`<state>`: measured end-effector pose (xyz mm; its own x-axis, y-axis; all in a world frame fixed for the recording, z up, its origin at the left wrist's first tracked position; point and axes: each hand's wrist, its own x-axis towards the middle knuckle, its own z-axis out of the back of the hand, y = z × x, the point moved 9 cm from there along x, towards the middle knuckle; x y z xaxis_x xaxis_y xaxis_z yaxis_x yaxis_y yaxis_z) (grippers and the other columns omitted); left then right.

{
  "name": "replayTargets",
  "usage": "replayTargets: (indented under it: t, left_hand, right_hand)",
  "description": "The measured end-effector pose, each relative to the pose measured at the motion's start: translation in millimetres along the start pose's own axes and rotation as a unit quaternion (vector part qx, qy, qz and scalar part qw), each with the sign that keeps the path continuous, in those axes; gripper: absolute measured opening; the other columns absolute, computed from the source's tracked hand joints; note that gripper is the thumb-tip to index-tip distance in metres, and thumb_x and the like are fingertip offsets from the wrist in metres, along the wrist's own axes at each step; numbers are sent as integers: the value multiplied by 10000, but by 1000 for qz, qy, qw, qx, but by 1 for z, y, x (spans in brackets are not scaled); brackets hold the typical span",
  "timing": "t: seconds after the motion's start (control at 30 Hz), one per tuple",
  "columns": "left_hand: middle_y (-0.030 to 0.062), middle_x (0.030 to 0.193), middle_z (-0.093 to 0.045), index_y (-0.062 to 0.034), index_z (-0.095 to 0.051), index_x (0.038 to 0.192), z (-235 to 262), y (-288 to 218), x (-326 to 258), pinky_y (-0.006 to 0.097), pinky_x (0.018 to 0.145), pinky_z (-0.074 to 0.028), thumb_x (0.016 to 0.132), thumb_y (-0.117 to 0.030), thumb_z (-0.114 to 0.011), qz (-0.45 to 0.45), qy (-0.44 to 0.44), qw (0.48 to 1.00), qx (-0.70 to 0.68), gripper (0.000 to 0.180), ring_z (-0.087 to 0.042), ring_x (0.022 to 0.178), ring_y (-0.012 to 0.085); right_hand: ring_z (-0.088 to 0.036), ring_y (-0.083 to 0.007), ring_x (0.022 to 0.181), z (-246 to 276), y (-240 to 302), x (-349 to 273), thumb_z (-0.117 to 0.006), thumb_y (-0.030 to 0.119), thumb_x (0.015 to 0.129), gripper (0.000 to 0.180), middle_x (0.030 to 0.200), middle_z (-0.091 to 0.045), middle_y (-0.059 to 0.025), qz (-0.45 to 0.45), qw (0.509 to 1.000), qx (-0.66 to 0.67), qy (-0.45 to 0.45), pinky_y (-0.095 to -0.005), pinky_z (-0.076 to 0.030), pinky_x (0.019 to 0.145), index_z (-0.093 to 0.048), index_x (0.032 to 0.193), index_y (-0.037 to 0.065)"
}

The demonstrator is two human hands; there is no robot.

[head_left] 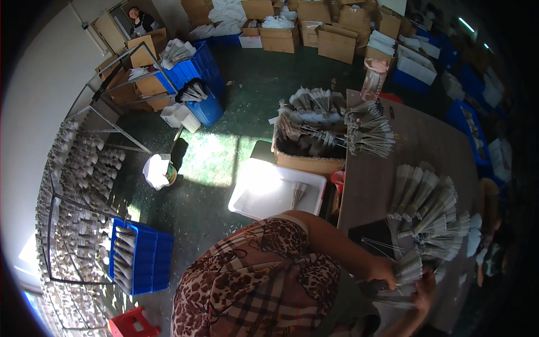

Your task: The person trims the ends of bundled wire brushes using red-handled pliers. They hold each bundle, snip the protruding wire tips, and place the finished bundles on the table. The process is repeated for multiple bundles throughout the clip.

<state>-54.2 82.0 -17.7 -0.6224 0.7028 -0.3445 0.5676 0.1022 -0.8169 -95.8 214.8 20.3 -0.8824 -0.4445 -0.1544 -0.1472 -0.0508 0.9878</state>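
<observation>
On the right, both arms reach over the brown table (368, 185). My left hand (384, 273) is closed at the near side of a fan-shaped bundle of thin pale stalks (408, 272), which look like feathers. My right hand (425, 290) grips the far edge of the same bundle; some of its fingers are hidden. Just beyond lie several similar grey-white bundles (443, 238), overlapping in a heap. A thin wire-like tool (382, 245) rests on a dark flat pad (368, 233) beside my left hand.
A cardboard box (309, 164) of bundles stands against the table, near a white tray (238, 205) holding one bundle. More bundles (370, 130) and a clear pink-topped container (374, 78) occupy the table's far end. A blue crate (151, 261), red stool (132, 323) and loaded rack (78, 185) are left.
</observation>
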Motion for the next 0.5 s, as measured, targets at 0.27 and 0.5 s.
replayTargets:
  t: [0.27,0.5]
  left_hand:
    - [145,995,-561,10,-407,1161,-2,29,6,412,754,-500,630,-6,-687,21,76,982,-173,602,-585,907,254]
    - [135,987,-560,-18,-415,1157,2,36,4,409,767,-497,640,-8,-678,29,99,976,-192,580,-580,908,246]
  right_hand:
    - [-468,-91,750,3,-17,0,-612,368,827,372,856,-485,-19,-27,997,-54,-39,-264,-437,673,-453,927,47]
    - [-497,-93,682,8,-28,2,-643,557,730,669,794,-472,-15,-25,996,-10,-89,-262,-493,606,-446,1021,-13]
